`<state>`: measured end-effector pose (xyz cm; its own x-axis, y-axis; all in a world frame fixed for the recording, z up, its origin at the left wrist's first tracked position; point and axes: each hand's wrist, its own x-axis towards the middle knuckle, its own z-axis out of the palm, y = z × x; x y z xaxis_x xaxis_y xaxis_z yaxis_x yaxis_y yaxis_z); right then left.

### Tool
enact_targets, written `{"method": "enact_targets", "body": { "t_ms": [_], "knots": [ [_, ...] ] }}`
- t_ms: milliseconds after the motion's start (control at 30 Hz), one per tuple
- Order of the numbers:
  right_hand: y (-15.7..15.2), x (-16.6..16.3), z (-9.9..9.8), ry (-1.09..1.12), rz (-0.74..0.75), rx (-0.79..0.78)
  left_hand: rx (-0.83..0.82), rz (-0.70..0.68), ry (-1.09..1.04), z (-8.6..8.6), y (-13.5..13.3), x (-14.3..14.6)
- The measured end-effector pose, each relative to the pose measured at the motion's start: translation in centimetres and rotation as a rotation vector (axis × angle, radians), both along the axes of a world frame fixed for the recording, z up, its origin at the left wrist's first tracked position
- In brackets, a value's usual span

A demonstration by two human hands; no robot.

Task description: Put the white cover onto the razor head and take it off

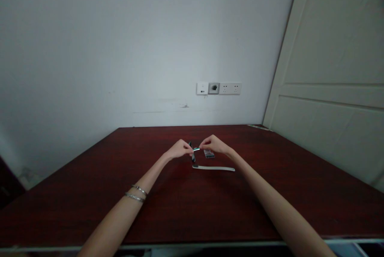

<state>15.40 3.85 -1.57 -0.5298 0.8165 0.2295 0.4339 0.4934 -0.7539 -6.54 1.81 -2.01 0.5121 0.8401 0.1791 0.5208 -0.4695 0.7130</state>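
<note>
Both my arms reach out over a dark red-brown table [180, 209]. My left hand [179, 149] is closed in a pinch on a small dark object [192, 153], perhaps a watch body with a short dark strap hanging from it. My right hand [213, 144] pinches a thin light-coloured tool [196, 149] whose tip meets that dark object. A pale strap [213, 167] lies flat on the table just below the hands. A small dark rectangular piece [209, 153] rests on the table under my right hand. Two bracelets [136, 193] sit on my left wrist.
A white wall rises behind the table, with a row of wall sockets [219, 88] above the far edge. A pale door [330, 69] stands at the right. The table's near edge [192, 244] runs along the bottom of the view.
</note>
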Motion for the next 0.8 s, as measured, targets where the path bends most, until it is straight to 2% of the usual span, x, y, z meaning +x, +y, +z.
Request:
{"method": "enact_targets", "body": {
  "t_ms": [400, 567, 667, 800],
  "knots": [
    [0.2, 0.1, -0.2, -0.023, 0.034, 0.005, 0.014, 0.038, 0.059, -0.4, 0.1, 0.4],
    [-0.1, 0.4, 0.3, -0.019, 0.043, 0.045, 0.034, 0.041, 0.013, -0.8, 0.2, 0.6],
    [0.1, 1.6, 0.5, -0.024, 0.028, 0.042, 0.11, 0.109, 0.003, -0.8, 0.0, 0.9],
    [1.2, 4.4, -0.4, -0.049, -0.041, -0.001, 0.279, 0.205, 0.182, -0.4, -0.2, 1.8]
  ]
}}
